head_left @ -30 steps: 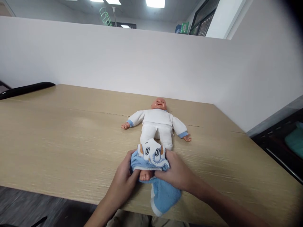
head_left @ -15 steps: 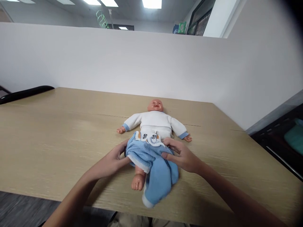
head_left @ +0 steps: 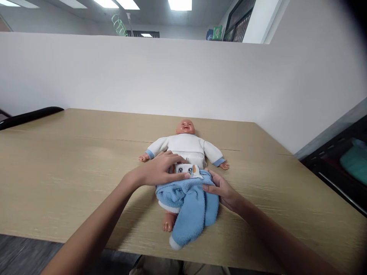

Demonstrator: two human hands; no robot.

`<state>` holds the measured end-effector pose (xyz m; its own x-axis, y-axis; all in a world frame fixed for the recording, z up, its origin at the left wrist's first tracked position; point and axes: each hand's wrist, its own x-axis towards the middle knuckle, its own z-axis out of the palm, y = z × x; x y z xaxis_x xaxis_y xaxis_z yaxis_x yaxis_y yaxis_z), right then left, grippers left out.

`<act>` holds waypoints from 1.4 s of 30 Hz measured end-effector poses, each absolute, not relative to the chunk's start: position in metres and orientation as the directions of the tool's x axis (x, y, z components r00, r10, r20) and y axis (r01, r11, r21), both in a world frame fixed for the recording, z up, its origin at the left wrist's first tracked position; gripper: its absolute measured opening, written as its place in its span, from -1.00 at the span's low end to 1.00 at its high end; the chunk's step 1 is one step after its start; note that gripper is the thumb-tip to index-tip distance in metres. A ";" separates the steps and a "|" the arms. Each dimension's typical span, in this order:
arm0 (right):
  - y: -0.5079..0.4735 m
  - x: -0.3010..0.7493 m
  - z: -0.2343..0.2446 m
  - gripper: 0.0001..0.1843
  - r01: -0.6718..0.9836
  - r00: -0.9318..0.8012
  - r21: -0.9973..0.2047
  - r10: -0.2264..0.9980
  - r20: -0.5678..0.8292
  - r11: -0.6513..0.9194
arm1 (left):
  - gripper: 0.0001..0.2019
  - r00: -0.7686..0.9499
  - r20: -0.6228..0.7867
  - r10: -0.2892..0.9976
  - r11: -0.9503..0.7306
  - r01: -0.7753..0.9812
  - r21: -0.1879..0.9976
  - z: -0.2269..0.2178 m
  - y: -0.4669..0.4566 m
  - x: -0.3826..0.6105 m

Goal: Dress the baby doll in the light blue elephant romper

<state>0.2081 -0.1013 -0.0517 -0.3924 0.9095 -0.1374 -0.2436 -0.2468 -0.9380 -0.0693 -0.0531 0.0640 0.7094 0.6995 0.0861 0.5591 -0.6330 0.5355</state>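
A baby doll in white clothes lies on its back on the wooden table, head away from me. Fluffy blue trousers with a white cartoon-eyed patch cover its hips and legs; one bare foot pokes out of one leg, while the other trouser leg lies limp. My left hand lies over the waistband on the doll's belly, fingers curled on the patch. My right hand pinches the waistband at the doll's other hip.
White partition walls close off the table at the back and right. A black chair back shows at the far left. A dark shelf with a teal object stands at the right. The table's near edge is just under the doll's feet.
The blue trousers have been pulled up from the doll's feet to its waist. My left hand moved from the doll's side onto the waistband over its belly.
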 end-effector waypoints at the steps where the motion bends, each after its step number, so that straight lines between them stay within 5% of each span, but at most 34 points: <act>1: -0.101 0.209 -0.052 -0.23 -0.234 -0.408 -0.943 0.904 -0.126 -0.237 | -0.51 0.748 0.020 0.663 -0.659 0.572 0.488 0.068 -0.044 -0.064; 3: -0.101 0.211 -0.051 -0.27 -0.200 -0.446 -0.959 0.890 -0.096 -0.203 | -0.50 0.813 -0.094 0.575 -0.684 0.541 0.490 0.075 -0.029 -0.054; 7: -0.102 0.215 -0.044 -0.33 -0.073 -0.549 -0.987 0.832 -0.080 -0.143 | -0.62 0.926 -0.158 0.343 -0.564 0.338 0.753 0.080 -0.011 -0.041; 10: -0.104 0.219 -0.043 -0.42 -0.003 -0.556 -0.992 0.825 -0.100 -0.122 | -0.64 0.950 -0.163 0.265 -0.479 0.277 0.833 0.075 -0.005 -0.035; 17: -0.107 0.217 -0.035 -0.38 -0.075 -0.369 -0.981 0.919 -0.137 -0.176 | -0.62 0.940 -0.172 0.296 -0.340 0.272 0.900 0.051 0.005 -0.030; 24: -0.106 0.230 -0.001 -0.57 0.295 -0.720 -0.955 0.652 -0.237 -0.020 | -0.60 0.949 -0.305 0.081 -0.199 0.315 0.928 0.039 0.005 -0.033; 29: -0.108 0.229 -0.004 -0.54 0.170 -0.626 -0.984 0.776 -0.073 0.044 | -0.76 0.982 -0.183 0.052 -0.305 0.190 0.933 0.044 -0.001 -0.027; 33: -0.104 0.231 -0.013 -0.45 0.169 -0.486 -0.986 0.868 -0.100 -0.019 | -0.80 0.981 -0.036 0.190 -0.410 0.112 0.905 0.047 -0.004 -0.027; 38: -0.104 0.241 -0.017 -0.40 0.269 -0.674 -0.960 0.697 -0.245 -0.078 | -0.76 0.960 -0.110 0.256 -0.377 0.204 0.903 0.051 -0.007 -0.030; 42: -0.106 0.239 -0.019 -0.43 0.201 -0.678 -0.967 0.690 -0.252 -0.156 | -0.66 0.977 -0.191 0.096 -0.237 0.209 0.949 0.054 -0.010 -0.027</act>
